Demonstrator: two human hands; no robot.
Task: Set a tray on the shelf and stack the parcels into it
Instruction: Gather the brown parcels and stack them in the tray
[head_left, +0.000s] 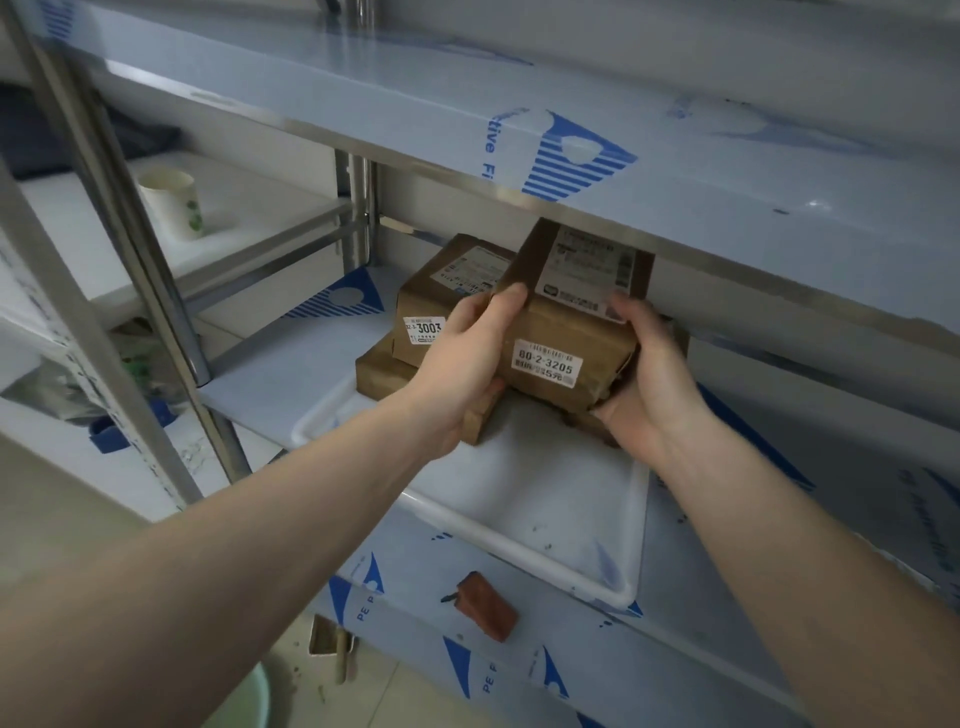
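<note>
Brown kraft-paper parcel at frame centre — gripped by your left hand and right hand, directly above the white plastic tray, with 2 stacked parcels left of it.

Far end of the held parcel is being hidden under the upper shelf. Small label print is being lost to blur. Lower parcels are being partly covered by the hands. Green basin is being cut off at bottom edge.

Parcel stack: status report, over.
Both hands grip parcel 3205 above tray. Two parcels already in. Upper shelf close overhead.
</note>
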